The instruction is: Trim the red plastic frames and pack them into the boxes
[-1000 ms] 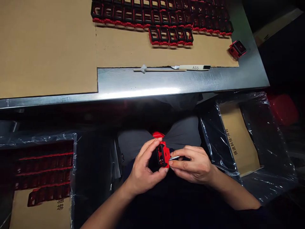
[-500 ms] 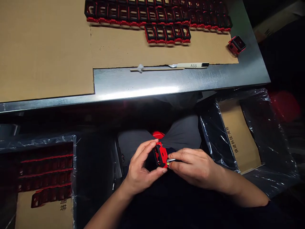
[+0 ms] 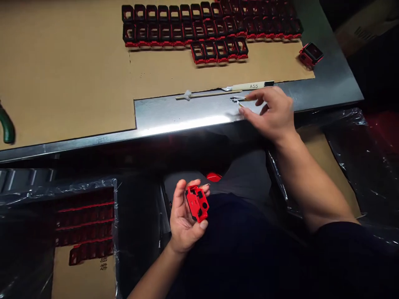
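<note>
In the head view my left hand (image 3: 186, 220) holds a small red and black watch-case-like frame (image 3: 197, 203), fingers behind it and thumb at its lower edge. The frame's red side, with a slot and a dark round hole, is turned up. My right hand (image 3: 269, 112) is over the front edge of the metal table, its thumb and fingers spread apart. At those fingertips is a slim metal tool like tweezers (image 3: 237, 99), partly hidden. A cream-handled craft knife (image 3: 252, 86) marked A55 and a thin stick with a white fluffy tuft (image 3: 199, 95) lie just beyond.
Rows of similar red and black frames (image 3: 165, 33) stand on the cardboard sheet (image 3: 77, 74). One watch-like piece (image 3: 312, 53) sits at the right. A green-handled tool (image 3: 6, 124) lies far left. Below, a plastic-lined box (image 3: 115, 216) holds more frames; another lined box (image 3: 346, 174) is at right.
My right hand has moved up from the frame to the table with the slim tool, and its fingers have spread. The left hand has turned the frame, showing its red side.
</note>
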Demonstrator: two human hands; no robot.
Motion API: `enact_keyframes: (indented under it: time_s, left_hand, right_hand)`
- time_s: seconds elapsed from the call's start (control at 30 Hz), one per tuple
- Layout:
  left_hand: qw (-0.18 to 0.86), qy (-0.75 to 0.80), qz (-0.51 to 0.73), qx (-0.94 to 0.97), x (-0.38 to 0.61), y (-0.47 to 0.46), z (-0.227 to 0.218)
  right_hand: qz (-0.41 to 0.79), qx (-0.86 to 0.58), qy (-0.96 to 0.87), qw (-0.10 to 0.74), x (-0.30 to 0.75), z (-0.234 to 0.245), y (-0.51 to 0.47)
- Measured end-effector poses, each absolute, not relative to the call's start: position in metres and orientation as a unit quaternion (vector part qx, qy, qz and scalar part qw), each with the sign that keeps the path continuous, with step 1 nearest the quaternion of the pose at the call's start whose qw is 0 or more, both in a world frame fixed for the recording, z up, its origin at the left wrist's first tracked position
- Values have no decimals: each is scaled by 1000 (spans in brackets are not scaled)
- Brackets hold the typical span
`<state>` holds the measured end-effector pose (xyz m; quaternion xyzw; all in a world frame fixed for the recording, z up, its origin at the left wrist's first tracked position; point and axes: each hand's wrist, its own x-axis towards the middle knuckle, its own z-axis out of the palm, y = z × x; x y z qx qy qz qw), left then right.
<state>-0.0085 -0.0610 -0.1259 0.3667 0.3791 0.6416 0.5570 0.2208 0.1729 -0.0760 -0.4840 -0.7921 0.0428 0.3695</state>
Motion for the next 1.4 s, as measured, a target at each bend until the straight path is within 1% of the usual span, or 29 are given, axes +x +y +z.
enact_keyframes:
  time_s: [0.1, 0.17, 0.23, 0.27, 0.3, 0.33, 0.37, 0.4, 0.43, 0.47, 0.5, 0.63, 0.73, 0.83, 0.97, 1.03, 1.13, 1.27, 1.33, 1.37, 1.4]
  left_hand:
    - [528, 375, 652, 393, -10, -64, -125]
    - [502, 380, 657, 416, -10, -66, -126]
    - [466, 385, 659, 447, -11, -65, -129]
    - [445, 385, 660, 467, -11, -65, -130]
    - [424, 384, 660, 487, -11, -64, -133]
    - [402, 384, 658, 508, -11, -63, -135]
    - [380, 384, 654, 530, -11, -61, -138]
    - [357, 384, 648, 553, -11, -60, -140]
    - [335, 386, 640, 574, -11, -59, -143]
    - [317, 390, 629, 593, -11, -59, -145]
    - [303, 394, 619, 609, -11, -58, -147]
    - [277, 416, 587, 637, -11, -58, -151]
    - [277, 425, 582, 636, -11, -58, -151]
    - [308, 425, 590, 613, -10, -59, -149]
    - [428, 420, 599, 531, -4, -62, -145]
    - [472, 426, 588, 500, 0, -61, -146]
    - [513, 424, 531, 525, 12, -46, -153]
    - [502, 373, 428, 652, 38, -8, -159]
    - [496, 368, 388, 683, 48, 9, -159]
    - [502, 379, 369, 684, 50, 15, -159]
    - [511, 398, 348, 678, 50, 20, -159]
  right_hand:
    - [17, -500, -801, 328, 225, -82, 216]
    - [3, -505, -792, 344, 219, -82, 211]
    - [20, -509, -767, 389, 207, -78, 178]
    - [58, -510, -756, 406, 200, -75, 155]
    - [129, -505, -747, 412, 192, -72, 129]
    - [243, -479, -752, 383, 185, -70, 104]
    - [377, -444, -746, 323, 178, -68, 80]
    - [480, -417, -722, 272, 171, -67, 59]
    - [549, -398, -697, 234, 165, -67, 42]
    - [592, -387, -676, 208, 160, -67, 30]
    - [609, -386, -664, 199, 157, -68, 22]
    - [593, -409, -660, 213, 154, -69, 14]
    - [612, -411, -645, 201, 157, -72, 15]
    - [704, -387, -565, 187, 160, -83, 15]
    - [883, -298, -314, 180, 164, -111, 15]
    - [929, -258, -200, 173, 169, -124, 13]
    - [937, -248, -140, 204, 186, -134, 9]
    - [885, -300, -193, 300, 230, -131, 10]
    - [814, -375, -279, 344, 269, -125, 19]
    - [748, -449, -338, 352, 293, -123, 28]
    - [657, -539, -398, 346, 319, -121, 39]
